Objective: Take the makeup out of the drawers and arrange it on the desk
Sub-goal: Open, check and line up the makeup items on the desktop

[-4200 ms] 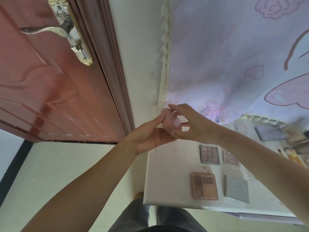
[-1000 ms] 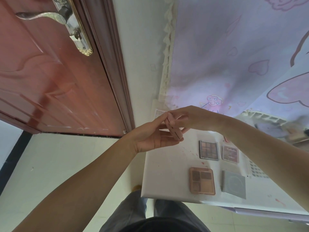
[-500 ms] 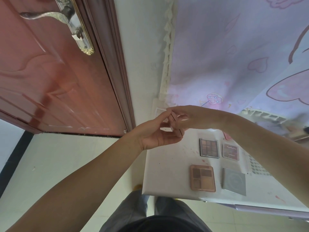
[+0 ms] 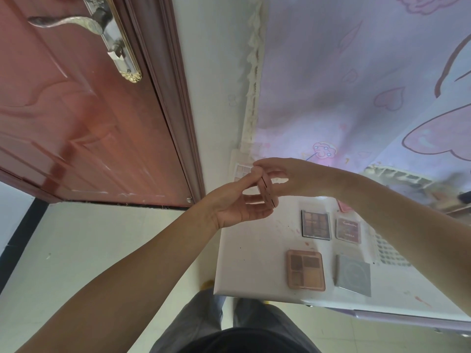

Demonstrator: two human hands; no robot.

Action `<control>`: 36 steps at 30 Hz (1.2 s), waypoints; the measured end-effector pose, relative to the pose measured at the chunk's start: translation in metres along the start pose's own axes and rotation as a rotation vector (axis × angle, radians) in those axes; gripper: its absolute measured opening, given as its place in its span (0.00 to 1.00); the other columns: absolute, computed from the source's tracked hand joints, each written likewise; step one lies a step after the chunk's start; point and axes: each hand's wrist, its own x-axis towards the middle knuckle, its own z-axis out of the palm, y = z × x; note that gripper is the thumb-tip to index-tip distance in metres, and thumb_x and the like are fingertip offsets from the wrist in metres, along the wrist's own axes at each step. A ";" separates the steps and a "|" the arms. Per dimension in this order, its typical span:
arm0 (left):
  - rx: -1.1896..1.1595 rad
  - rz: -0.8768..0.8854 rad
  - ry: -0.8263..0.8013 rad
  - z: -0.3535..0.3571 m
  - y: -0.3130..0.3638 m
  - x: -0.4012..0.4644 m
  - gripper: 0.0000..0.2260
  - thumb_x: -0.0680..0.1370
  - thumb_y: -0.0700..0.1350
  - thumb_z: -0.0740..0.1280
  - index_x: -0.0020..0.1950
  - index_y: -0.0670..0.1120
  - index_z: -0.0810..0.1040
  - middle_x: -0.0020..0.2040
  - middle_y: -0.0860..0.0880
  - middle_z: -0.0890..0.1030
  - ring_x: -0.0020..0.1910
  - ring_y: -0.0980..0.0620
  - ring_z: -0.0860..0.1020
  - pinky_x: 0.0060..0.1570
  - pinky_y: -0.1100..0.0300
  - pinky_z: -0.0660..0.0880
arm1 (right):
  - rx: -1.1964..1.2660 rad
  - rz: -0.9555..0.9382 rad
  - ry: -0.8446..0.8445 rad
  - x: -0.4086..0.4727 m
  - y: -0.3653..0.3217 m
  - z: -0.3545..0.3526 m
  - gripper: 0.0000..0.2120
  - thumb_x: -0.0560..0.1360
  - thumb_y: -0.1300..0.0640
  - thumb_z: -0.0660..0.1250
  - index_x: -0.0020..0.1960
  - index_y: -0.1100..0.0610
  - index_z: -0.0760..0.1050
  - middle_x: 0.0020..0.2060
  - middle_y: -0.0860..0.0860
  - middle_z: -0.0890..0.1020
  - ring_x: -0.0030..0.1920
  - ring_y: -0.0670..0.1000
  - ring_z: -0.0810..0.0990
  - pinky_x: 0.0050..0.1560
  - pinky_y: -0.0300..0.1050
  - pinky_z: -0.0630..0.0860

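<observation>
Above the far left corner of the white desk [image 4: 249,266], both hands hold a thin pink compact [image 4: 267,190] edge-on. My left hand [image 4: 237,202] cups it from below with thumb and fingers. My right hand [image 4: 288,177] pinches its top edge. On the desk lie a dark eyeshadow palette [image 4: 315,224], a small reddish palette [image 4: 348,230], a pink four-pan palette [image 4: 305,270] and a grey square compact [image 4: 353,275]. A white palette [image 4: 242,170] lies at the desk's far corner, partly behind my fingers.
A red-brown door [image 4: 76,118] with a metal handle [image 4: 76,21] stands to the left. A lilac cartoon curtain [image 4: 356,85] hangs behind the desk. A white perforated organiser [image 4: 390,253] sits under my right forearm. Blurred clutter lies at the far right.
Both hands stay together over the desk corner; the pink compact, seen rounded 4.2 s ago, has been turned edge-on. The hands shifted only slightly in the last second.
</observation>
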 end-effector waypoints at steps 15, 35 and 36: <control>0.097 0.093 0.061 -0.008 -0.006 0.012 0.18 0.71 0.52 0.72 0.58 0.46 0.80 0.45 0.45 0.82 0.43 0.47 0.82 0.49 0.53 0.80 | -0.228 -0.012 0.067 0.002 -0.017 0.026 0.08 0.71 0.67 0.57 0.50 0.62 0.63 0.37 0.57 0.71 0.36 0.53 0.68 0.37 0.54 0.70; 0.079 0.103 -0.005 -0.008 -0.017 0.013 0.19 0.72 0.51 0.70 0.62 0.48 0.78 0.49 0.47 0.82 0.45 0.49 0.81 0.53 0.53 0.78 | -0.270 -0.027 0.081 -0.002 -0.007 0.037 0.09 0.72 0.67 0.56 0.52 0.60 0.63 0.41 0.53 0.71 0.39 0.53 0.71 0.40 0.49 0.71; 0.077 0.117 0.004 -0.006 -0.016 0.013 0.16 0.74 0.50 0.69 0.62 0.49 0.78 0.49 0.48 0.82 0.45 0.49 0.82 0.51 0.54 0.79 | -0.262 -0.034 0.100 -0.001 -0.007 0.038 0.10 0.73 0.67 0.55 0.53 0.60 0.63 0.43 0.53 0.70 0.40 0.53 0.71 0.41 0.49 0.72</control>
